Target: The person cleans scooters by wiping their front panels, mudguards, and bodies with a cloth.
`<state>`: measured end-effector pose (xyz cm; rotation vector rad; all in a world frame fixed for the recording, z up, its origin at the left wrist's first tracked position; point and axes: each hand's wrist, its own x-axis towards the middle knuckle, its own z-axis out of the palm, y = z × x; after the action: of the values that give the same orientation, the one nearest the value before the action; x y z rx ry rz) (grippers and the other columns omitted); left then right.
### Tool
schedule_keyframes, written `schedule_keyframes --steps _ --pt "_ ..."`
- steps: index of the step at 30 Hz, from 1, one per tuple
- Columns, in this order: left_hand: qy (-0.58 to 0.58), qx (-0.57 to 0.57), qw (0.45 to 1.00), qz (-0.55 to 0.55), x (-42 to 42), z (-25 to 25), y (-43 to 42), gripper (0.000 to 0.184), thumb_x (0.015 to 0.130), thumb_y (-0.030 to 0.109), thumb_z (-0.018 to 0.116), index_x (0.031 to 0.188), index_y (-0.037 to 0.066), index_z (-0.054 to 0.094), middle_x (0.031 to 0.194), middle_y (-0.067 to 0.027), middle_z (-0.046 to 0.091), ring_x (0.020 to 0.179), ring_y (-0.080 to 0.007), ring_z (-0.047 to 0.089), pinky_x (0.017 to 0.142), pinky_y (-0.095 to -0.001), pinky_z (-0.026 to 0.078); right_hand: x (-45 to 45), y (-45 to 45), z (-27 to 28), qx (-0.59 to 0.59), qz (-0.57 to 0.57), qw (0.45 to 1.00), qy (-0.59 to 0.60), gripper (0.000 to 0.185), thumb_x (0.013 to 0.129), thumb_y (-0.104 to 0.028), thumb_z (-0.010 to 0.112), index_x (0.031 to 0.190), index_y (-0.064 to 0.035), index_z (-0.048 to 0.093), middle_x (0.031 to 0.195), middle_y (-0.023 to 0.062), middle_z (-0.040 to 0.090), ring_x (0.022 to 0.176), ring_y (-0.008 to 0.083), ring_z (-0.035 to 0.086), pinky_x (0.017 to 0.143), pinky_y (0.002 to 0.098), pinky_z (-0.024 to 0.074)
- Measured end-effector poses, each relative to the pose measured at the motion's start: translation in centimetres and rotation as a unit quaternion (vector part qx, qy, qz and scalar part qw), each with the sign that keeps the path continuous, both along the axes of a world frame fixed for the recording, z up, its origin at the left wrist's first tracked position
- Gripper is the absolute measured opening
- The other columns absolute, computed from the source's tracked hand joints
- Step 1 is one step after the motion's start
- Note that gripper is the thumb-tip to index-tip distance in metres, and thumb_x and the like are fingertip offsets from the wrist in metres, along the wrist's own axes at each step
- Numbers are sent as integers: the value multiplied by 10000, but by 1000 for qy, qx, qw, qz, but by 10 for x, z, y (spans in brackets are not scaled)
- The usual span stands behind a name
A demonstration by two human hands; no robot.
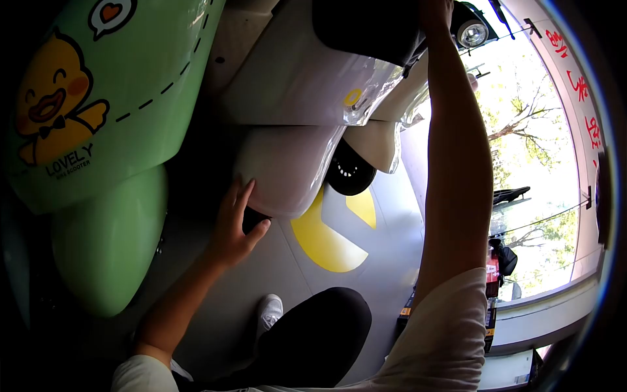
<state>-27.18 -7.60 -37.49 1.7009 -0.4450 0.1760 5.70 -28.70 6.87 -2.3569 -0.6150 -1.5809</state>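
A glossy white scooter body [300, 85] fills the upper middle, with a small yellow round mark on it. Below its seam hangs a rounded white fender [287, 170]. My left hand [238, 225] is at the fender's lower left edge, thumb and fingers apart, with fingertips at its surface; I cannot tell how firmly they touch. A dark part, perhaps the tyre, shows between thumb and fingers. My right arm reaches up to the top edge, where my right hand [436, 14] is beside a black part [366, 29] of the scooter. Its fingers are hidden.
A green scooter [111, 228] with a yellow duck sticker stands close on the left. Another white scooter [379, 144] is behind. The grey floor [392, 242] bears a yellow graphic [326, 242]. Boxes [490, 320] lie near the bright window at right.
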Motion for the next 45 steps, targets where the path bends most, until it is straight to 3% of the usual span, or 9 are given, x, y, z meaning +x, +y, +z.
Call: schedule_keyframes --steps 14,16,20,23,27,32,40,41,45 --pt "28 23 999 -10 0 6 8 803 918 291 698 1621 172 331 1694 -215 209 1530 -377 298 1137 -492 390 -137 58 -222 -182 -75 980 -6 845 976 -455 597 1593 24 276 1638 311 248 1548 452 186 1262 513 185" --pt "32 25 999 -11 0 7 8 800 914 277 700 1620 178 336 1697 -205 210 1529 -373 300 1135 -495 391 -135 51 -238 -204 -55 977 -33 817 844 -558 702 1542 -193 485 1656 158 332 1548 391 245 1244 560 233" --pt "48 12 999 -14 2 9 8 788 905 258 709 1608 180 363 1692 -189 235 1519 -348 323 1114 -488 408 -154 40 -257 -372 -22 927 41 716 884 -524 674 1534 -280 497 1654 74 372 1534 315 316 1239 536 255" --pt "67 -2 997 -22 2 17 10 771 902 253 717 1588 153 381 1678 -218 245 1515 -383 324 1126 -523 400 -153 26 -252 -351 30 934 55 722 881 -531 679 1532 -278 498 1652 68 378 1532 294 324 1236 524 263" --pt "89 8 996 -23 1 20 14 754 895 242 728 1566 134 400 1663 -243 252 1510 -423 324 1111 -563 418 -147 -1 -251 -223 28 973 60 812 871 -554 689 1562 -198 456 1667 205 289 1534 447 244 1235 570 226" --pt "53 35 998 -13 2 14 11 824 870 238 734 1592 138 351 1661 -235 254 1497 -401 340 1137 -513 384 -135 -30 -263 -58 10 994 94 1006 944 -519 622 1599 88 160 1667 351 87 1551 527 72 1246 595 124" --pt "-52 66 995 56 -2 11 -8 871 830 241 737 1571 69 315 1619 -311 263 1468 -477 343 1196 -542 332 -87 9 -172 -10 18 1000 -1 935 974 -486 596 1612 50 174 1674 323 123 1557 497 90 1261 564 118" --pt "-55 74 992 82 -2 10 -12 843 836 242 732 1562 73 337 1621 -280 285 1469 -453 353 1191 -529 343 -81 18 -150 -4 17 1000 -15 860 1032 -553 464 1634 -12 176 1691 283 135 1573 443 115 1272 515 133" --pt "-45 73 990 112 -3 15 -18 782 851 263 706 1527 71 363 1589 -303 314 1438 -468 381 1177 -550 355 -44 54 -45 -36 -36 997 -52 820 968 -536 598 1574 -35 364 1631 241 332 1525 418 266 1246 497 230"
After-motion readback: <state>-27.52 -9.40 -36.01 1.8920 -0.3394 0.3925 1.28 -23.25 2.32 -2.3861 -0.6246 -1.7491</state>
